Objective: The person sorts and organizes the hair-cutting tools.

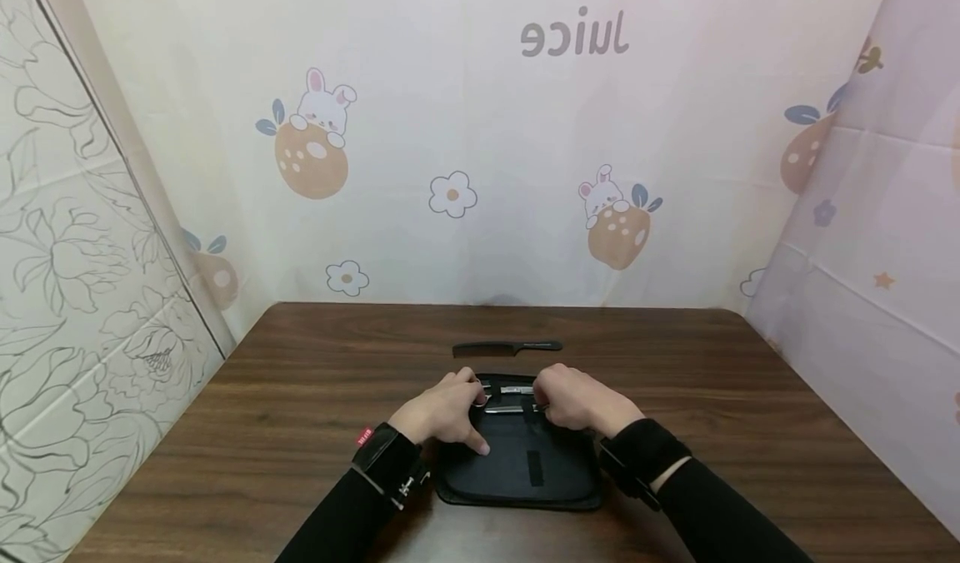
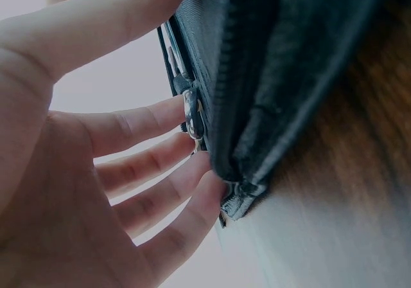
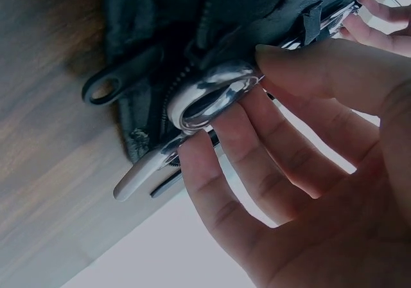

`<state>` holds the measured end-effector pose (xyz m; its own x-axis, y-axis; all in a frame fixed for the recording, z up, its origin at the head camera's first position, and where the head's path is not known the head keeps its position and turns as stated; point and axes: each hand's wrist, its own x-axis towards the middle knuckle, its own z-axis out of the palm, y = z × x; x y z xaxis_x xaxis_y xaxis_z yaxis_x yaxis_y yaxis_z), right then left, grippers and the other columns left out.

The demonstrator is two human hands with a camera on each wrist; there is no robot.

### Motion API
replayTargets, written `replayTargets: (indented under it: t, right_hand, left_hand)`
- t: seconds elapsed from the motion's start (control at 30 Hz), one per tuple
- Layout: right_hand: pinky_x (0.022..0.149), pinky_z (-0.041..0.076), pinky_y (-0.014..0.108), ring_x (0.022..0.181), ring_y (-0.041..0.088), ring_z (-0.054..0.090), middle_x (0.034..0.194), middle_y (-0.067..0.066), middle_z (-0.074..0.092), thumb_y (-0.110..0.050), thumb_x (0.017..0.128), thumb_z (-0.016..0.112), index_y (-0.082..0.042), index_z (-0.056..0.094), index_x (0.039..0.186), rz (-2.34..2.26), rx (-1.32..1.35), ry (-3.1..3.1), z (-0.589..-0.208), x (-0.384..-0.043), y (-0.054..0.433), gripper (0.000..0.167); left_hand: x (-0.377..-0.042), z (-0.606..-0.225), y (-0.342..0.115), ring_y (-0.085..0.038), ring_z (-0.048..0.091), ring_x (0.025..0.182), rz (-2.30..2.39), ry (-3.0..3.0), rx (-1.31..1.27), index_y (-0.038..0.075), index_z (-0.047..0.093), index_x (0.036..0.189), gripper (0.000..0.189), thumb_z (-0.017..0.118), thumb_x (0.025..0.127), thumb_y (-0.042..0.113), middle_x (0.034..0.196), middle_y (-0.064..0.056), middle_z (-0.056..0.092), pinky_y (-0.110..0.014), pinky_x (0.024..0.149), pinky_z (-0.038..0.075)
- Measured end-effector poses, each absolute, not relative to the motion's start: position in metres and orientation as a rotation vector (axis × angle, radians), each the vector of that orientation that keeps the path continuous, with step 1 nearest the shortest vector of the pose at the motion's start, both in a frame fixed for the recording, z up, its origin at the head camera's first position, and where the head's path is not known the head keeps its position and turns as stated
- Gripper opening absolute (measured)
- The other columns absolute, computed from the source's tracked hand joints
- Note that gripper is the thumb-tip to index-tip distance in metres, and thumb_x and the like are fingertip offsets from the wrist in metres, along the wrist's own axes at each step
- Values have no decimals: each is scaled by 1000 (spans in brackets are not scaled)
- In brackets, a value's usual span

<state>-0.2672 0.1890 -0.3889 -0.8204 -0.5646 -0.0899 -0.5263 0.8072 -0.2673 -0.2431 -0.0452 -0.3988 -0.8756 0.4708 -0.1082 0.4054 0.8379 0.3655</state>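
Nearest the camera lies the black zip case (image 1: 525, 463), open flat on the wooden table (image 1: 262, 396) at 6 o'clock, with silver scissors (image 1: 513, 400) still tucked in its far edge. The left hand (image 1: 442, 413) rests on the case at its 10 o'clock corner, fingers straight and touching its edge (image 2: 212, 108). The right hand (image 1: 573, 401), at 1 o'clock, pinches the scissors' ring handle (image 3: 215, 95) between thumb and fingers. A black comb (image 1: 506, 347) lies apart at 12 o'clock. By the look of it, the case is opened and the scissors gripped — not yet drawn clear.
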Motion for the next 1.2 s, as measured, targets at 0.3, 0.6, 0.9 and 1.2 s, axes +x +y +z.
replayTargets:
  t: [0.3, 0.6, 0.9, 1.2]
  right_hand:
    - [70, 51, 38, 72, 15, 55, 85, -1, 63, 5, 88, 68, -10, 72, 88, -325, -852, 2845, -391, -269, 187, 16]
    - [71, 51, 38, 71, 15, 55, 85, -1, 63, 5, 88, 68, -10, 72, 88, -334, -836, 2843, -390, -268, 184, 16]
    - [71, 51, 38, 72, 15, 55, 84, 0, 63, 3, 88, 71, -9, 73, 87, -377, -828, 2843, -392, -269, 180, 12]
    - [76, 54, 40, 79, 14, 59, 93, 2, 67, -1, 90, 72, -8, 75, 96, -385, -843, 2859, -392, -266, 185, 9]
  left_hand:
    - [-243, -398, -45, -22, 47, 118, 491, 2830, 685, 13, 66, 120, 61, 93, 72, 41, 127, 0, 48, -39, 94, 48]
    - [-244, -398, -45, -21, 48, 116, 483, 2834, 681, 13, 67, 119, 61, 93, 72, 41, 125, 1, 49, -38, 94, 48]
    - [-245, -400, -44, -20, 48, 116, 496, 2830, 684, 13, 67, 120, 61, 93, 72, 41, 125, 1, 49, -39, 95, 48]
    - [-245, -400, -45, -21, 48, 118, 504, 2830, 680, 13, 66, 121, 62, 93, 72, 40, 126, 1, 49, -39, 96, 47]
